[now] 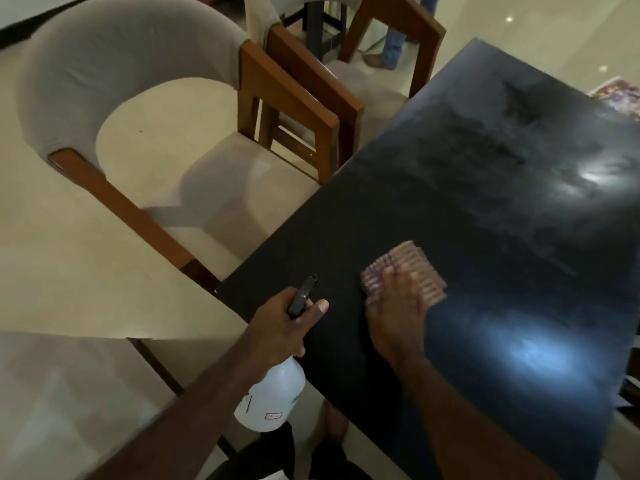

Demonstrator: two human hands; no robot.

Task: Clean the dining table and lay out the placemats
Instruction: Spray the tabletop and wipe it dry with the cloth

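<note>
A black glossy dining table (485, 209) fills the right half of the view, with smeared streaks across its far part. My right hand (398, 313) presses flat on a folded checked cloth (415, 268) near the table's near-left corner. My left hand (280, 327) grips the neck of a white spray bottle (270, 400) with a black trigger head (301, 296), held over the table's left edge. A colourful patterned sheet (620, 95) shows at the table's far right edge, mostly cut off.
Two wood-framed chairs with beige upholstery stand along the table's left side: one near (138, 98), one further back (332, 71). Another person's legs in jeans (391, 43) stand beyond the chairs. Pale tiled floor (69, 271) lies to the left.
</note>
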